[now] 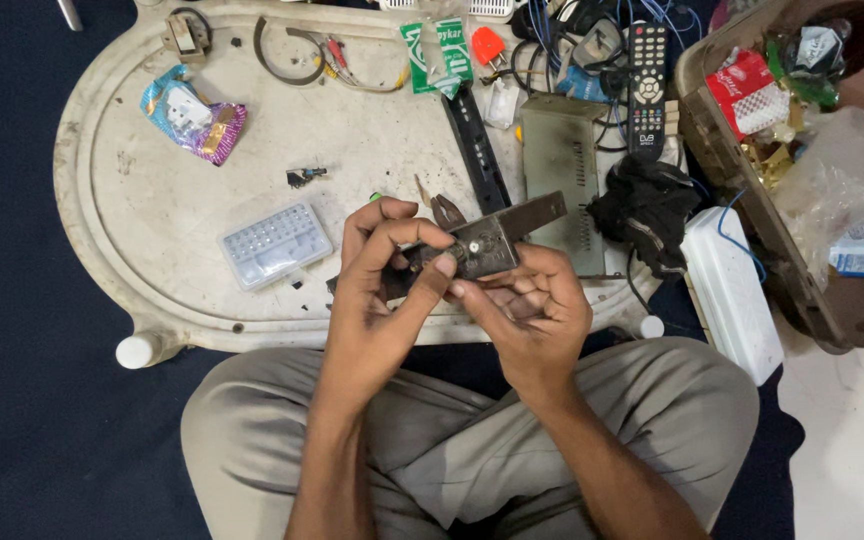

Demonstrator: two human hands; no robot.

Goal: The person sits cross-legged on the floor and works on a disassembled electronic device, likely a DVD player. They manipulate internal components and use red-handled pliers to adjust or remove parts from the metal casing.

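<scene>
Dark blue floor cloth surrounds a worn oval cream plastic tray table [122,210], seen from the head camera above a person's crossed legs in grey trousers. Over its near rim, the left hand [377,290] and right hand [527,310] together grip a dark rectangular metal lock body [487,245], held clear of the surface. Left thumb and forefinger pinch at its round centre fitting; right fingers curl beneath it. Nearby lie a clear plastic bit case [274,243], a black remote control [648,85], a grey metal box [562,165] and a white rectangular adapter [732,295].
</scene>
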